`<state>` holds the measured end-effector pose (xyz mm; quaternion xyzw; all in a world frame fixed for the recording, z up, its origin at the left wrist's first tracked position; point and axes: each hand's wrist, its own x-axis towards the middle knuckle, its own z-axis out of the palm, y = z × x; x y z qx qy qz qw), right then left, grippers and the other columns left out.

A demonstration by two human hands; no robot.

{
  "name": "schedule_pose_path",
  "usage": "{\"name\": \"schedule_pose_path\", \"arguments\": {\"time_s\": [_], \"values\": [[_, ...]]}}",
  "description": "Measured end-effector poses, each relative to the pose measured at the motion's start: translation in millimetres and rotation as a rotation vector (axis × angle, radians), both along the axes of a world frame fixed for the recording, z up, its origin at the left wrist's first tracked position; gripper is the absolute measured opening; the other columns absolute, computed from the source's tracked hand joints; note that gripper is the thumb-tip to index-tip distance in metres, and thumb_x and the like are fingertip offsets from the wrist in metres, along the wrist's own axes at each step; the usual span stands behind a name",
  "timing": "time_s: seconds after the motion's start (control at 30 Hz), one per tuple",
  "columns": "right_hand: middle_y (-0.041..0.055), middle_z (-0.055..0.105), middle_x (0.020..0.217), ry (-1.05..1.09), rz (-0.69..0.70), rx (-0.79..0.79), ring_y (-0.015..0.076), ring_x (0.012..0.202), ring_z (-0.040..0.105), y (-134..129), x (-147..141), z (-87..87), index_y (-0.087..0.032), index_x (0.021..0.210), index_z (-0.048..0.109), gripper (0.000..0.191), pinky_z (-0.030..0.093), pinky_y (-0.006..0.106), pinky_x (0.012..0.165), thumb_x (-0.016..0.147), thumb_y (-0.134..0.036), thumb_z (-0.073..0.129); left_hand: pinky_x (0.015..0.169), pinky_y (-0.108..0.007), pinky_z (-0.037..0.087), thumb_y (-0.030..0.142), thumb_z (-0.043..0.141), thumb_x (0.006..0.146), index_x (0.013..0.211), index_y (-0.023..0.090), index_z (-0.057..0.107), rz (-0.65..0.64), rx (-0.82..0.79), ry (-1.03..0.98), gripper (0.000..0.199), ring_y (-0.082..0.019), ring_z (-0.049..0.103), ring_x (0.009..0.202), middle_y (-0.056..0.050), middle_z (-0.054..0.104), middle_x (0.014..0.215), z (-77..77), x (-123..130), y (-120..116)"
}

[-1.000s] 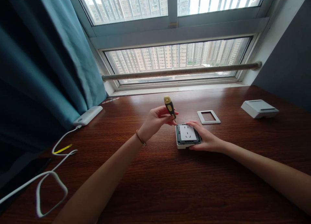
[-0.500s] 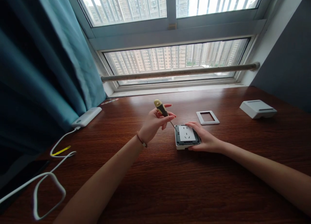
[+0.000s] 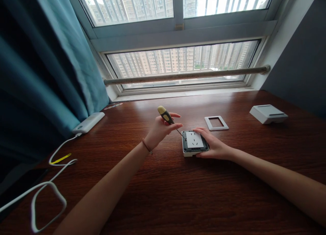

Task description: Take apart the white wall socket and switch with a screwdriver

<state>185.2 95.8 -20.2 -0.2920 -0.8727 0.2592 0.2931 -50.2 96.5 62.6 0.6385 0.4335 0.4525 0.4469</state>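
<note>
A wall socket [image 3: 195, 140] in a white box, its dark inner frame bare, lies on the wooden table. My right hand [image 3: 212, 145] grips the box by its right side, thumb below and fingers over the far edge. In my left hand [image 3: 163, 128] is a screwdriver [image 3: 166, 115] with a yellow and black handle, pinched between thumb and fingers. It slants down to the right, its tip at the left side of the socket's frame. Whether the tip sits in a screw is too small to tell.
Behind the socket lies a white cover frame [image 3: 216, 123]. A white box [image 3: 269, 113] stands at the far right. To the left are a white power strip [image 3: 89, 122], its looping cable [image 3: 63, 204] and a yellow strip [image 3: 61, 158]. A metal rail [image 3: 187, 75] crosses the window.
The screwdriver's handle has turned and tipped slightly left in my left hand, and the fingers have shifted on it. My right hand keeps its hold on the socket. The whole view has shifted slightly.
</note>
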Motion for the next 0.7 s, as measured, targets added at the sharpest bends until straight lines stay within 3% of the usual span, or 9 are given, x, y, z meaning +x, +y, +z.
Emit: {"name": "schedule_pose_path", "arguments": {"time_s": [0.23, 0.4, 0.5, 0.6, 0.7], "values": [[0.0127, 0.034, 0.127, 0.011, 0.006, 0.004, 0.03, 0.12, 0.035, 1.1, 0.1, -2.3, -0.021, 0.132, 0.027, 0.088, 0.03, 0.043, 0.102, 0.061, -0.04, 0.074, 0.033, -0.016, 0.028, 0.028, 0.067, 0.071, 0.115, 0.016, 0.048, -0.059, -0.045, -0.086, 0.049, 0.0, 0.035, 0.037, -0.006, 0.064, 0.087, 1.9, 1.7, -2.9], [0.0127, 0.034, 0.127, 0.017, -0.001, 0.01, 0.0307, 0.119, 0.036, 1.2, -0.4, -2.3, -0.022, 0.132, 0.026, 0.089, 0.031, 0.044, 0.102, 0.06, -0.04, 0.075, 0.051, -0.021, 0.048, 0.023, 0.066, 0.072, 0.116, 0.014, 0.045, -0.203, -0.092, -0.156, 0.05, -0.007, 0.056, 0.054, -0.012, 0.064, 0.101, 5.8, -4.9, -2.8], [0.0129, 0.034, 0.127, 0.014, -0.003, 0.013, 0.0302, 0.119, 0.037, 1.3, -0.4, -2.6, -0.022, 0.133, 0.025, 0.09, 0.032, 0.043, 0.101, 0.06, -0.039, 0.075, 0.062, -0.027, 0.052, 0.021, 0.065, 0.071, 0.115, 0.015, 0.047, -0.264, -0.115, -0.186, 0.048, -0.014, 0.064, 0.069, -0.015, 0.059, 0.113, 6.6, -6.7, -2.5], [0.0129, 0.034, 0.128, 0.004, -0.004, 0.016, 0.0296, 0.12, 0.035, 1.0, -0.1, -2.8, -0.021, 0.132, 0.025, 0.089, 0.03, 0.043, 0.102, 0.061, -0.039, 0.075, 0.061, -0.028, 0.053, 0.023, 0.068, 0.069, 0.108, 0.014, 0.052, -0.199, -0.112, -0.148, 0.043, -0.014, 0.064, 0.066, -0.011, 0.062, 0.102, 6.3, -5.5, -1.9], [0.0126, 0.034, 0.128, -0.002, -0.006, 0.017, 0.0298, 0.121, 0.034, 0.1, 0.2, -1.9, -0.022, 0.132, 0.025, 0.087, 0.029, 0.044, 0.103, 0.062, -0.037, 0.074, 0.046, -0.02, 0.045, 0.025, 0.073, 0.063, 0.098, 0.013, 0.058, -0.063, -0.042, -0.01, 0.04, -0.006, 0.053, 0.049, -0.003, 0.062, 0.076, 5.0, -2.5, -1.0]]}}
